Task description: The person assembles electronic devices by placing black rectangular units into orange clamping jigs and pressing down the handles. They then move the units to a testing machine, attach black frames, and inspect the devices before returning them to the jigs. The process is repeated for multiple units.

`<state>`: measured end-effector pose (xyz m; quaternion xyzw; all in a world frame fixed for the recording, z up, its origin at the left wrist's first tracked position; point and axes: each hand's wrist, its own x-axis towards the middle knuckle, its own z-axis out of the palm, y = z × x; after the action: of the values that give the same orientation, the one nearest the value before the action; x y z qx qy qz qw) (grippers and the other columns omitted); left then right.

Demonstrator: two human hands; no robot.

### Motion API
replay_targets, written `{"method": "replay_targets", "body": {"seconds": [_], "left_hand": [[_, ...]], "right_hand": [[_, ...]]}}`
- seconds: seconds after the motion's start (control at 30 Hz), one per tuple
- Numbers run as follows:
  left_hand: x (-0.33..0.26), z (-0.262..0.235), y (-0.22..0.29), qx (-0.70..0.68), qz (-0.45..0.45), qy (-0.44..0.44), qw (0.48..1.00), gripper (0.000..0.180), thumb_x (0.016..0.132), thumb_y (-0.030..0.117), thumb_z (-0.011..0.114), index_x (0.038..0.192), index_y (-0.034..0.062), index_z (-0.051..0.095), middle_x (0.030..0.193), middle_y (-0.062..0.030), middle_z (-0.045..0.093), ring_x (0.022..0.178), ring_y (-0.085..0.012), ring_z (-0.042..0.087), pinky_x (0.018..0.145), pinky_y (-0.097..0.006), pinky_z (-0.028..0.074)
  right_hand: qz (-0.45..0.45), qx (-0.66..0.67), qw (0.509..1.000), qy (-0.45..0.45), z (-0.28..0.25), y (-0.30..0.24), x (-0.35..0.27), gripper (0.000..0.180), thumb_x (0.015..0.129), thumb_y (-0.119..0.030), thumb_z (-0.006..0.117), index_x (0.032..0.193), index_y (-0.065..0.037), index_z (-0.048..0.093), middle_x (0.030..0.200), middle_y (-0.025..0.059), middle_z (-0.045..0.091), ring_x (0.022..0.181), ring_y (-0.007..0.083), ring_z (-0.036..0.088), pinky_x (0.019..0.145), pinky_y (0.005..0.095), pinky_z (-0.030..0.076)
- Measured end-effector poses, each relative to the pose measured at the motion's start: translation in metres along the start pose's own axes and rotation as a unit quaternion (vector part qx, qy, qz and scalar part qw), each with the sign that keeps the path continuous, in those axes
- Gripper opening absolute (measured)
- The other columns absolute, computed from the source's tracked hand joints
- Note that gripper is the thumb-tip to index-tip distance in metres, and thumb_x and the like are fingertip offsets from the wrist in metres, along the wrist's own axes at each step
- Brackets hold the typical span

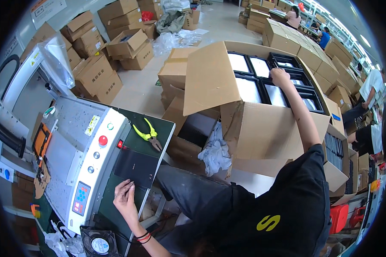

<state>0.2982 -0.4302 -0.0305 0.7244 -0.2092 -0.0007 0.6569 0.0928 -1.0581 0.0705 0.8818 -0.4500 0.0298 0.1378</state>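
Observation:
On the green worktop a thin black rectangular panel [136, 168] lies flat. My left hand [126, 198] is at its near edge, fingers bent and drawn together, thumb and fingertips at the panel's corner. My right arm stretches out over a large open cardboard box [278, 135]. Inside that box stand several black frames with pale, shiny faces, such as this frame [248, 89]. My right hand [280, 77] is closed at the rim of a black frame [298, 79] in the box's middle; its fingertips are partly hidden.
Yellow-handled pliers [148, 133] lie beyond the panel. At left stands a white machine [99, 160] with a red button and keypad. A small black fan [99, 243] sits near the front. White cloth [215, 152] hangs beside the box. Stacked cartons [99, 77] and other people are farther off.

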Motion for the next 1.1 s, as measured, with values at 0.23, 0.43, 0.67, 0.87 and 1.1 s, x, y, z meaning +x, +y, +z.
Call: {"method": "replay_targets", "body": {"seconds": [0.23, 0.43, 0.67, 0.87, 1.1], "left_hand": [[-0.003, 0.001, 0.007, 0.008, -0.007, 0.0, 1.0, 0.012, 0.08, -0.009, 0.064, 0.091, -0.0068, 0.069, 0.104, -0.0132, 0.062, 0.095, -0.0182, 0.063, 0.085, -0.028, 0.052], [-0.004, -0.005, 0.005, 0.023, 0.019, -0.004, 1.0, 0.02, 0.093, 0.003, 0.052, 0.086, -0.0095, 0.066, 0.1, -0.0139, 0.063, 0.092, -0.0189, 0.063, 0.084, -0.03, 0.052], [-0.005, -0.002, 0.002, -0.03, -0.015, 0.015, 0.999, 0.036, 0.102, 0.017, 0.04, 0.092, -0.0097, 0.062, 0.096, -0.013, 0.064, 0.088, -0.0179, 0.063, 0.083, -0.03, 0.05], [-0.006, -0.004, 0.002, -0.015, -0.012, 0.032, 0.999, 0.033, 0.101, 0.016, 0.042, 0.093, -0.0087, 0.063, 0.094, -0.0116, 0.064, 0.086, -0.017, 0.063, 0.081, -0.029, 0.05], [-0.005, -0.007, -0.003, -0.023, 0.008, 0.046, 0.999, 0.029, 0.099, 0.012, 0.043, 0.096, -0.0081, 0.063, 0.093, -0.0121, 0.065, 0.084, -0.0166, 0.063, 0.075, -0.027, 0.05]], "right_hand": [[-0.067, 0.047, 0.996, -0.029, -0.011, 0.029, 0.001, 0.009, 0.073, -0.009, 0.069, 0.082, -0.008, 0.068, 0.084, 0.0111, 0.069, 0.08, 0.0297, 0.067, 0.072, 0.0379, 0.053], [-0.168, 0.148, 0.974, 0.045, -0.015, 0.005, -0.009, 0.03, 0.07, -0.004, 0.074, 0.096, -0.002, 0.059, 0.09, 0.013, 0.067, 0.09, 0.0286, 0.064, 0.081, 0.0388, 0.05], [-0.149, 0.067, 0.98, 0.114, -0.018, 0.014, -0.009, 0.021, 0.078, -0.004, 0.058, 0.096, -0.009, 0.068, 0.099, 0.0102, 0.065, 0.096, 0.0299, 0.062, 0.082, 0.0411, 0.05], [-0.152, 0.214, 0.955, 0.135, -0.116, 0.025, -0.01, 0.017, 0.082, -0.006, 0.059, 0.095, 0.004, 0.064, 0.094, 0.0187, 0.059, 0.088, 0.0317, 0.06, 0.079, 0.0389, 0.046], [-0.241, -0.034, 0.894, 0.377, -0.174, 0.015, -0.017, 0.044, 0.087, -0.007, 0.062, 0.128, -0.001, 0.047, 0.119, 0.0161, 0.056, 0.113, 0.0313, 0.052, 0.098, 0.0365, 0.039]]}}
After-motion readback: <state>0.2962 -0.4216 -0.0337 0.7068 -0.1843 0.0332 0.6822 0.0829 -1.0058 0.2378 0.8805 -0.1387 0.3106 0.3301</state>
